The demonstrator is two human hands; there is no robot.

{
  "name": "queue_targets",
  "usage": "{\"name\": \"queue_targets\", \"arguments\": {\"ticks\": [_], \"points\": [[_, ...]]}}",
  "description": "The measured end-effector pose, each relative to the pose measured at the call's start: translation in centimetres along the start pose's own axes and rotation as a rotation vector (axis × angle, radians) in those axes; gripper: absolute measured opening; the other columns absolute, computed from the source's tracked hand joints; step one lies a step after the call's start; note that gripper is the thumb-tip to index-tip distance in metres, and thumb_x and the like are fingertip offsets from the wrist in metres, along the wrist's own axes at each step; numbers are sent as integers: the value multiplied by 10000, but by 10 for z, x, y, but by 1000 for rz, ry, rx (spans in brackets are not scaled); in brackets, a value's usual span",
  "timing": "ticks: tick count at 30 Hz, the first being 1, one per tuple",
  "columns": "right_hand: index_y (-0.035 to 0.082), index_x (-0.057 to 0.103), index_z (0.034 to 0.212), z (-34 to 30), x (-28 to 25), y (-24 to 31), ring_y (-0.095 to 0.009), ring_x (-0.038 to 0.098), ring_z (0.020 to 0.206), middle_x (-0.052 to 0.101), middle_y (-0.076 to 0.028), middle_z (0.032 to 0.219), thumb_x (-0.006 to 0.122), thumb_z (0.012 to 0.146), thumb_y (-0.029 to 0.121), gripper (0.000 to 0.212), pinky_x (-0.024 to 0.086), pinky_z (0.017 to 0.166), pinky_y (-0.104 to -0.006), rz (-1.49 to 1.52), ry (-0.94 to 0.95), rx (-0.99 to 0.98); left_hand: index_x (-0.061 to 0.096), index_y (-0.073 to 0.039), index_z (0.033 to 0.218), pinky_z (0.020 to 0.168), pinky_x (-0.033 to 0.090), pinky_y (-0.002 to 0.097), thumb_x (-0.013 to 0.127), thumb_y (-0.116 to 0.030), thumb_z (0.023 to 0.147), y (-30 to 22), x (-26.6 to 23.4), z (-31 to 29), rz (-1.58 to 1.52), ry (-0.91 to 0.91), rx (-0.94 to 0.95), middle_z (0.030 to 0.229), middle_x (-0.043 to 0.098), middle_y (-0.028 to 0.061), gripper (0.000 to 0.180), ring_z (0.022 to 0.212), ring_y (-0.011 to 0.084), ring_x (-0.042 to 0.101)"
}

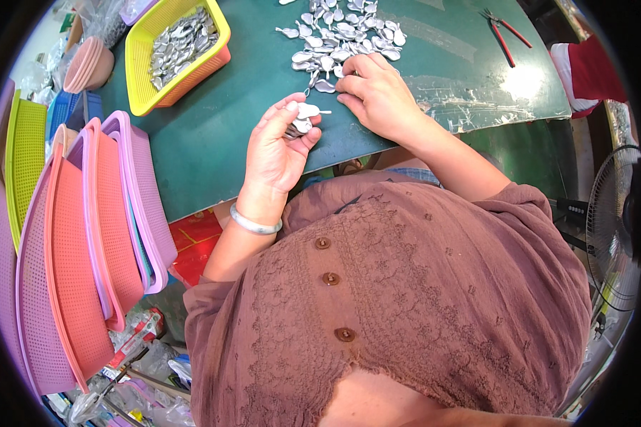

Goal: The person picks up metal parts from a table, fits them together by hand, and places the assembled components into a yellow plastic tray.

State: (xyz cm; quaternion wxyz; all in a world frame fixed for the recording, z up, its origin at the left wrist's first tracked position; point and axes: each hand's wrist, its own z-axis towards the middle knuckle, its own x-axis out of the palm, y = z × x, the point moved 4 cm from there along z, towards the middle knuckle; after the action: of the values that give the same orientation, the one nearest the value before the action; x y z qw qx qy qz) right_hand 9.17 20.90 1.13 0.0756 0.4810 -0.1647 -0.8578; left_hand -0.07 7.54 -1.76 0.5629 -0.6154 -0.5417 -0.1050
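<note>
Several small silvery metal pieces (303, 119), rounded with thin stems, are gripped between the thumb and fingers of my left hand (278, 139), just above the table's near edge. My right hand (377, 96) rests at the near side of a loose pile of the same silvery pieces (338, 44). Its fingers are curled down by the pile, and their tips partly hide what they touch; I cannot make out a piece in them. A yellow basket (137, 67) set in an orange one holds more such pieces, to the left of the pile.
Red-handled pliers (506, 39) lie open at the table's far right. Stacked pink, purple and green plastic baskets (85, 249) crowd the left side. A standing fan (616, 213) is at the right, below a red-and-white cloth (595, 75). The green tabletop (214, 149) has a worn near edge.
</note>
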Motion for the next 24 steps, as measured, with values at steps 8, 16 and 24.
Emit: {"name": "queue_targets", "arguments": {"ticks": [8, 16, 24], "points": [[24, 563, 772, 0, -2, -3, -254, 508, 809, 547, -75, 842, 597, 718, 35, 64, 422, 721, -340, 128, -93, 35, 559, 36, 864, 570, 506, 250, 525, -136, 844, -4, -11, 6, -353, 125, -59, 904, 569, 175, 176, 761, 225, 559], [15, 550, 804, 1, -14, 7, -213, 564, 672, 568, -82, 743, 597, 747, 8, 74, 449, 601, -283, 438, -100, 151, 558, -14, 891, 609, 523, 294, 528, -156, 845, 2, -2, 3, -175, 8, -112, 840, 600, 127, 152, 762, 244, 600], [15, 557, 780, -2, -18, 16, -188, 582, 718, 586, -79, 770, 633, 688, -53, 137, 462, 629, -278, 415, -204, 2, 547, -20, 964, 559, 483, 259, 548, -160, 846, 5, 1, 3, -1, -23, -64, 791, 586, 91, 183, 696, 195, 585]]}}
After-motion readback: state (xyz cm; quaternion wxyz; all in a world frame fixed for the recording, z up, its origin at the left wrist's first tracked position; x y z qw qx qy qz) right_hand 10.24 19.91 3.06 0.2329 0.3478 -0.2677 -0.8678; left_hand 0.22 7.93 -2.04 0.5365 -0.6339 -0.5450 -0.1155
